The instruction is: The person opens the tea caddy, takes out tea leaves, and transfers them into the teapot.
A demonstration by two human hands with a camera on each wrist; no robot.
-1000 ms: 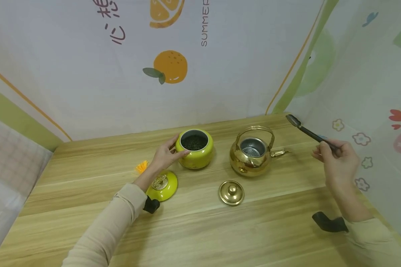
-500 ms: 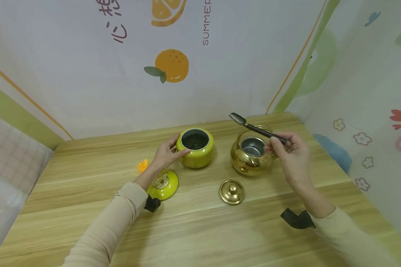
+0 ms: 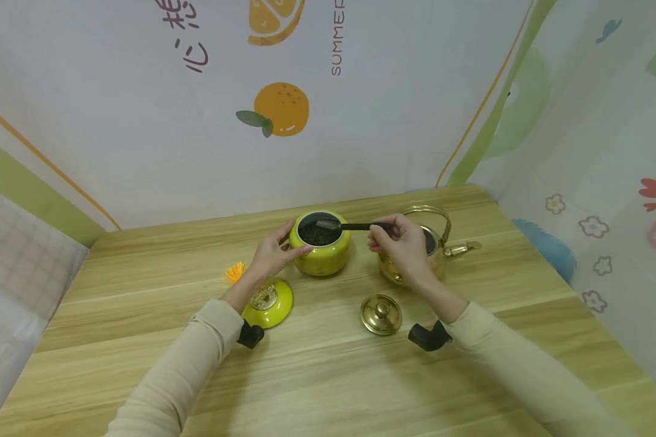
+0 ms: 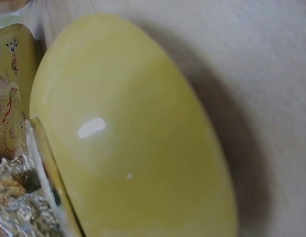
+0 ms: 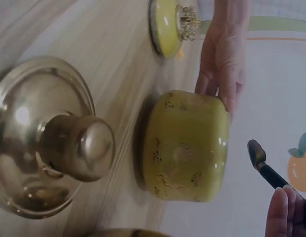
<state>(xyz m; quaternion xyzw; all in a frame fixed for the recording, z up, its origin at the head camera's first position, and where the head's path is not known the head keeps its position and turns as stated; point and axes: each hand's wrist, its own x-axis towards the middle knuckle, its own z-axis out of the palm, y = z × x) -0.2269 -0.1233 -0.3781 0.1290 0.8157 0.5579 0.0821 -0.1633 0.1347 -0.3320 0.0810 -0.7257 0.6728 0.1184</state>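
Note:
A yellow jar (image 3: 324, 264) with dark tea leaves inside stands on the table. My left hand (image 3: 272, 250) grips its left side, thumb at the front near the rim and fingers behind. My right hand (image 3: 403, 244) pinches the black handle of a tea scoop (image 3: 356, 226), whose metal head overlaps the jar's mouth in the head view. From the right wrist, the scoop (image 5: 258, 154) appears above the level of the jar's rim. Behind and under my right hand stands a gold teapot (image 3: 436, 267) with a raised hoop handle; the hand partly hides its strainer opening.
The jar's yellow lid (image 3: 277, 308), with gold ornament and orange tassel (image 3: 234, 272), lies by my left wrist. A round gold teapot lid (image 3: 381, 315) lies in front, between my forearms. Printed cloth (image 3: 361, 133) hangs along the table's back and right edges.
My right hand has carried the scoop leftward from the table's right side, past the teapot, to the jar's mouth. My left hand stays on the jar.

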